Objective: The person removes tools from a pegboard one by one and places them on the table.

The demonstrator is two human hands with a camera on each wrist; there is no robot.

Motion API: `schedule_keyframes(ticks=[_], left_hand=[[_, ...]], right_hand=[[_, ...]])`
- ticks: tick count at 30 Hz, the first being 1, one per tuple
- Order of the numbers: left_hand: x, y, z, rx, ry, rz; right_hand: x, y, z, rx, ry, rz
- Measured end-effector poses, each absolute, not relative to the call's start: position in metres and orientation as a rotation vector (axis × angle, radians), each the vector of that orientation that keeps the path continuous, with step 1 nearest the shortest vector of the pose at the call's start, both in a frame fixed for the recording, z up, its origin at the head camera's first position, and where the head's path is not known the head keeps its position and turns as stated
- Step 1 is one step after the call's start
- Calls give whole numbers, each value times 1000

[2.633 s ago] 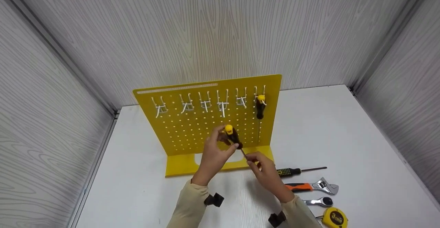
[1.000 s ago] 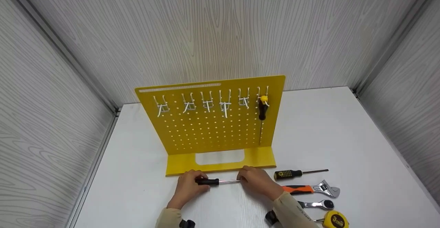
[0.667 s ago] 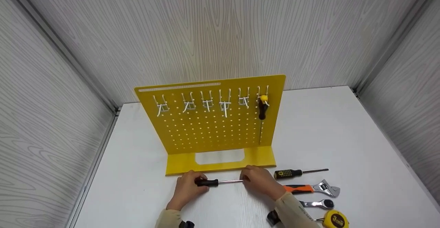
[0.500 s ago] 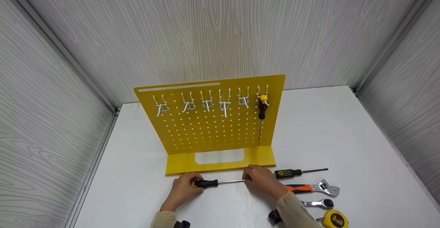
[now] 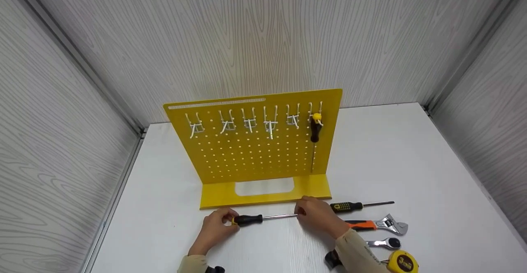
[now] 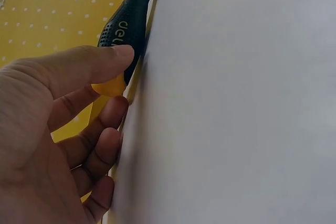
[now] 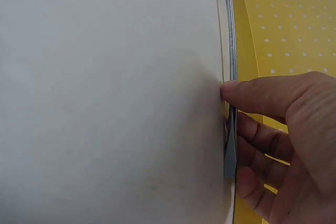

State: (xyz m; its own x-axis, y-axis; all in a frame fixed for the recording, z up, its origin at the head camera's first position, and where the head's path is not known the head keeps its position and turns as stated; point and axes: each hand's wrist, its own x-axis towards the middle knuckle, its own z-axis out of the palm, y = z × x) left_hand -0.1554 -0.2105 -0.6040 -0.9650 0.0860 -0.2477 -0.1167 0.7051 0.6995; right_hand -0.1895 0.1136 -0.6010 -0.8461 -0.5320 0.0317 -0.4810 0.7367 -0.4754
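A flat-tipped screwdriver (image 5: pixel 249 220), with a black handle and yellow end, lies sideways just in front of the yellow pegboard (image 5: pixel 255 157). My left hand (image 5: pixel 215 228) pinches the yellow end of its handle; in the left wrist view the thumb lies over the handle (image 6: pixel 126 27) and the other fingers are bent below it. On the other side, my right hand (image 5: pixel 319 215) pinches the metal shaft (image 7: pixel 231 40) between thumb and forefinger, close to the flat tip. Another yellow-ended screwdriver (image 5: pixel 315 129) hangs from the pegboard's rightmost hook.
Right of my right hand lie a black and yellow screwdriver (image 5: pixel 346 207), an adjustable wrench (image 5: pixel 387 224) with an orange handle, a ratchet wrench (image 5: pixel 389 243) and a yellow tape measure (image 5: pixel 403 261). Several white hooks (image 5: pixel 270 125) line the pegboard's upper part. My right forearm partly covers the tools.
Both hands have lowered the screwdriver from in front of the pegboard to the table, turning it level. Lately the left hand has slid left to the handle's end, the right hand slightly right along the shaft.
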Motion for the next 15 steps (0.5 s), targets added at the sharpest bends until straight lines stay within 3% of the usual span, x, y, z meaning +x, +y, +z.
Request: schedule_keyframes(ticks=[8, 15], left_hand=[[-156, -211, -599, 24, 2614, 1173], [-157, -208, -584, -50, 2621, 1205]], right_hand=[[-191, 116, -598, -801, 2789, -808], [-200, 134, -578, -593, 2595, -1126]])
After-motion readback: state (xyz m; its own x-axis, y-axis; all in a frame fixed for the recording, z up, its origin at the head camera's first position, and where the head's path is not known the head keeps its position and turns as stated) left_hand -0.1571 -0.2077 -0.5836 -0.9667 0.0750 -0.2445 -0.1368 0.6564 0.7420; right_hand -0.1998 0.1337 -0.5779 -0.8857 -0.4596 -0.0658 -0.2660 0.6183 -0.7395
